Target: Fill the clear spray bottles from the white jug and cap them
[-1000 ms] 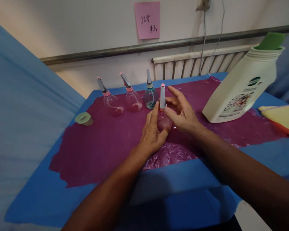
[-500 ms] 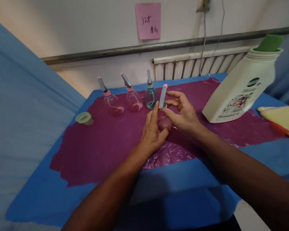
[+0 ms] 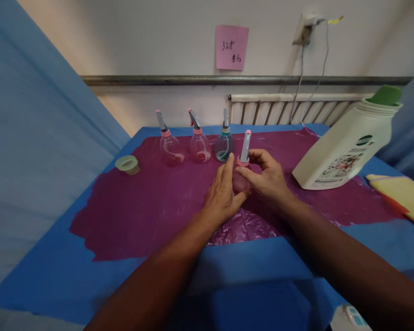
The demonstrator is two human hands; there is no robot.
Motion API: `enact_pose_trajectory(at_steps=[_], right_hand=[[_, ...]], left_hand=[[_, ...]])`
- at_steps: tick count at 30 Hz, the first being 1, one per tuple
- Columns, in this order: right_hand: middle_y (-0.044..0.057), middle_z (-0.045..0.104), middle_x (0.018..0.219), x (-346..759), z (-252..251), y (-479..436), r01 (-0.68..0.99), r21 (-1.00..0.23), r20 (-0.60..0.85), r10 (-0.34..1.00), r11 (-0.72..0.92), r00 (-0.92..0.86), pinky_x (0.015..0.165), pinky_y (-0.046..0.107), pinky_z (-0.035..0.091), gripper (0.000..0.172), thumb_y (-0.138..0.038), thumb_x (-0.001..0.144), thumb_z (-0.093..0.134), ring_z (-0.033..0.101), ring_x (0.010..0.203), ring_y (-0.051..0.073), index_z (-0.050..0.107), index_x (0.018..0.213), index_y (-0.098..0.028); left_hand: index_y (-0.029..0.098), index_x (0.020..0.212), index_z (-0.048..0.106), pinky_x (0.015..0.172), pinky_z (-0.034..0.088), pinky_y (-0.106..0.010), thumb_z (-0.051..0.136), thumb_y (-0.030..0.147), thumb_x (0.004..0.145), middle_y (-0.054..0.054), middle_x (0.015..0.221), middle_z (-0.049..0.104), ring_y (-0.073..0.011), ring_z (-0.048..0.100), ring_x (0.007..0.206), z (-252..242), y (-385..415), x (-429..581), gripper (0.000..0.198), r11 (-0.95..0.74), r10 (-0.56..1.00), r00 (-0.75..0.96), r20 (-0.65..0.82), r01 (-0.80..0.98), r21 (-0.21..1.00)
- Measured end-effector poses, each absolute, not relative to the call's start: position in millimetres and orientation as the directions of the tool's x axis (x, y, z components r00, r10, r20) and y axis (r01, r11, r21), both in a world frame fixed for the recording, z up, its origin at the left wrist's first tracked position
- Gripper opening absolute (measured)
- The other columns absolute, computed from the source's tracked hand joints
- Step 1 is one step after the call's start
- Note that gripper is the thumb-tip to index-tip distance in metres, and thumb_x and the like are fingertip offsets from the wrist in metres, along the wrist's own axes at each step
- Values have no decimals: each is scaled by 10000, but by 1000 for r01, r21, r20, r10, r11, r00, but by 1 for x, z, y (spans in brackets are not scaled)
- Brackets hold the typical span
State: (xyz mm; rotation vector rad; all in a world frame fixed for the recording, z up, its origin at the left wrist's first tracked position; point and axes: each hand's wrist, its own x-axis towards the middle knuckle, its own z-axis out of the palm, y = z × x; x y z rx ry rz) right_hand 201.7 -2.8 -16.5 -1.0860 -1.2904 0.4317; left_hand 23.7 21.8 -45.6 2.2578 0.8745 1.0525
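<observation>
Between my hands a pink spray bottle [image 3: 240,183] stands upright, its grey spray head rising from a pink collar. My left hand [image 3: 222,193] wraps round the bottle's body from the left. My right hand [image 3: 266,175] pinches at the pink collar, thumb in front and fingers behind. Just behind, a teal spray bottle [image 3: 224,146] is close to my left fingertips. Two more pink-collared spray bottles, one in the middle [image 3: 200,148] and one at the left [image 3: 171,149], stand in the same row, each with a little liquid at the bottom.
Purple plastic sheet [image 3: 141,211] covers much of the blue table [image 3: 41,271]. A green-tinted funnel-like cup [image 3: 127,164] lies at the left. To the right are a large white jug [image 3: 345,147] with a green piece in its mouth and a yellow cloth [image 3: 403,195].
The camera view has shifted and levelled. My right fingers have come down from beside the spray head to its collar, and the spray head has turned slightly. My left hand still holds the body.
</observation>
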Motion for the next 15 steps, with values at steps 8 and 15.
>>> enact_pose_trajectory(at_steps=[8,15], right_hand=[[35,862,1068,244,1,22,344,-844,520,786,412,333,961,434,655,419,-449,792,1000,777,928,211,812,1117,-263],[34,811,976,315,13,79,364,-878,455,778,310,434,864,424,668,455,-426,716,994,761,885,225,760,1074,-269]], left_hand=[[260,1876,122,1399,449,-695,789,378,1032,-227,1883,385,-427,430,1752,-34,11,25,1083,-617,775,468,425,412,671],[184,1822,291,1400,462,-661,692,334,1064,-246,1810,491,-416,503,1704,-34,8,24,870,-635,753,537,381,439,636]])
